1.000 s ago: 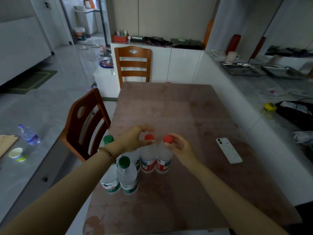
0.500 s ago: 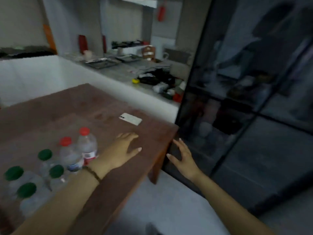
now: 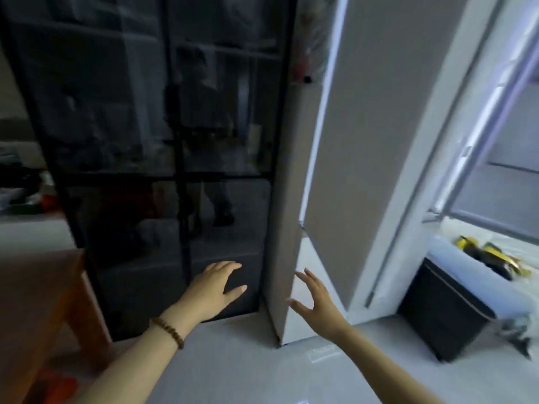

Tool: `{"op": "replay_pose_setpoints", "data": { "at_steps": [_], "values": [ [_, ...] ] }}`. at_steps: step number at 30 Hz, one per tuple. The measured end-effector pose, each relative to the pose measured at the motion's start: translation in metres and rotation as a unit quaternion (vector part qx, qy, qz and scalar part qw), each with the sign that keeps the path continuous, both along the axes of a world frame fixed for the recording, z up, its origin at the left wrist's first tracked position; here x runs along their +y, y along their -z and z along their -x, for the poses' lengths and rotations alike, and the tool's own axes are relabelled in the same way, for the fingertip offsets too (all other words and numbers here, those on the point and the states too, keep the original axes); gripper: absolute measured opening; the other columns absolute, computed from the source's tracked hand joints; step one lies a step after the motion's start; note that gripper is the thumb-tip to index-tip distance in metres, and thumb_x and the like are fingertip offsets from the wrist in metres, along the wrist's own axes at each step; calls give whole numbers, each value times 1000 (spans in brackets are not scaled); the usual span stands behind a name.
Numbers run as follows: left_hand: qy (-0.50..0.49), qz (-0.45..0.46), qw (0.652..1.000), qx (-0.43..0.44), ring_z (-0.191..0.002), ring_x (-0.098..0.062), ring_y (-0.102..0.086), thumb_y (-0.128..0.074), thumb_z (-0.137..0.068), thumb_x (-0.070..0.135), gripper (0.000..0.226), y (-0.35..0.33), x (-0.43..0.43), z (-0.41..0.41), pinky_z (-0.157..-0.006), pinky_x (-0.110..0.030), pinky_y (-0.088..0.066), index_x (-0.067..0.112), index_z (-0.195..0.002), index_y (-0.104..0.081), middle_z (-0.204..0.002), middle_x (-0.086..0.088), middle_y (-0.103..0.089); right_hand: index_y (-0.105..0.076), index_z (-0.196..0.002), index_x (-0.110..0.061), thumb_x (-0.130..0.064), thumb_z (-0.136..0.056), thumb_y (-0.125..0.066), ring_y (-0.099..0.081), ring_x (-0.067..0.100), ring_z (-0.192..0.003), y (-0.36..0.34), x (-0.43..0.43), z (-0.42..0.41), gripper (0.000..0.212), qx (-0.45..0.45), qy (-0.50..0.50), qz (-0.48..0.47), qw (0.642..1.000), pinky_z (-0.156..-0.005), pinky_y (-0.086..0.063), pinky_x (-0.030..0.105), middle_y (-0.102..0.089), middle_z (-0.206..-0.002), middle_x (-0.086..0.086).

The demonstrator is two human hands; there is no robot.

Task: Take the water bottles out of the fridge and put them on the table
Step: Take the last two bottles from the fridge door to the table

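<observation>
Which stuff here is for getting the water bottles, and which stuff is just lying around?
For the job:
- the dark glass-fronted fridge, doors look shut
- the left hand, open, empty
- the right hand, open, empty
- the table corner

Just lying about:
- the black box on the floor
- the yellow and black things on the sill

No bottles show right now.

Facing a tall fridge (image 3: pixel 163 141) with dark, glossy, black-framed doors. Left hand (image 3: pixel 214 288), empty, fingers spread, in front of the lower door; bead bracelet (image 3: pixel 167 330) on its wrist. Right hand (image 3: pixel 316 306), empty and spread, beside the fridge's grey side panel (image 3: pixel 287 228). Wooden table corner (image 3: pixel 43 287) at left; black box (image 3: pixel 440 307) on the floor at right.
</observation>
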State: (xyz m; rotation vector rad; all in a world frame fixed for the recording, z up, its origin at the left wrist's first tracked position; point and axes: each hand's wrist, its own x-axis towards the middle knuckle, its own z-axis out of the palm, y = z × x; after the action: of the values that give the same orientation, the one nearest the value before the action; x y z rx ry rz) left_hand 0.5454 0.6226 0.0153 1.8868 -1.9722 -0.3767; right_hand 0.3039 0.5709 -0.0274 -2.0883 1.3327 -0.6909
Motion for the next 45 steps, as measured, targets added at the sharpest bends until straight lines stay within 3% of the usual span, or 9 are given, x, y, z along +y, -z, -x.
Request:
{"op": "replay_pose_setpoints", "data": {
  "at_steps": [4, 11, 17, 20, 24, 34, 40, 45],
  "values": [
    [64, 14, 998, 4, -138, -11, -26, -48, -92, 49, 59, -14, -18, 126, -111, -31, -27, 26, -143, -32, -150, 10, -31, -30, -144, -27, -37, -89, -59, -18, 9, -143, -6, 19, 116, 63, 3, 33, -1, 999, -114, -20, 24, -16, -156, -8],
    [137, -24, 990, -17, -134, -14, -32, -46, -92, 50, 61, -13, -30, 321, -107, -25, -26, 24, -145, -29, -149, 3, -34, -29, -145, -25, -35, -88, -61, -18, 16, -144, -30, 35, 327, 66, 21, 110, -12, 994, -117, -20, 34, -15, -158, -1],
    [151, -71, 980, -106, -140, -20, -24, -43, -93, 52, 69, -27, -70, 415, -114, -33, -21, 22, -149, -18, -155, 0, -23, -28, -146, -26, -40, -86, -63, -16, 17, -145, -48, 13, 461, 70, 63, 173, 4, 983, -117, -20, 37, -16, -158, -1],
    [137, -111, 976, -127, -139, -24, -28, -45, -92, 52, 71, -46, -110, 448, -113, -35, -25, 21, -149, -17, -155, -4, -25, -29, -145, -27, -46, -85, -62, -23, 17, -143, -55, -18, 505, 72, 82, 191, 13, 978, -116, -23, 35, -23, -156, -1],
    [145, -79, 981, -98, -136, -22, -34, -48, -91, 52, 69, -72, -174, 491, -111, -34, -30, 23, -148, -23, -153, -3, -30, -34, -140, -28, -48, -83, -62, -37, 11, -132, -71, -82, 541, 67, 82, 194, 30, 977, -103, -27, 21, -38, -148, -4],
    [101, 46, 986, -125, -137, -18, -31, -48, -91, 53, 64, -121, -339, 541, -111, -33, -27, 24, -145, -30, -151, 2, -34, -34, -142, -26, -46, -86, -61, -31, 10, -138, -131, -261, 580, 66, 42, 151, 82, 984, -115, -25, 33, -35, -149, -7],
    [9, 138, 981, -138, -138, -17, -27, -49, -89, 54, 65, -141, -399, 528, -114, -36, -23, 26, -144, -30, -150, 3, -34, -30, -144, -31, -49, -85, -59, -29, 11, -139, -148, -384, 560, 68, -3, 37, 83, 996, -112, -25, 29, -29, -153, -9],
    [-135, 205, 958, -152, -141, -19, -23, -50, -88, 54, 68, -166, -425, 514, -115, -38, -19, 22, -144, -30, -152, 0, -32, -34, -141, -28, -44, -84, -63, -28, 9, -138, -169, -482, 520, 66, -50, -109, 110, 987, -113, -22, 25, -30, -153, -6]
  ]
}}
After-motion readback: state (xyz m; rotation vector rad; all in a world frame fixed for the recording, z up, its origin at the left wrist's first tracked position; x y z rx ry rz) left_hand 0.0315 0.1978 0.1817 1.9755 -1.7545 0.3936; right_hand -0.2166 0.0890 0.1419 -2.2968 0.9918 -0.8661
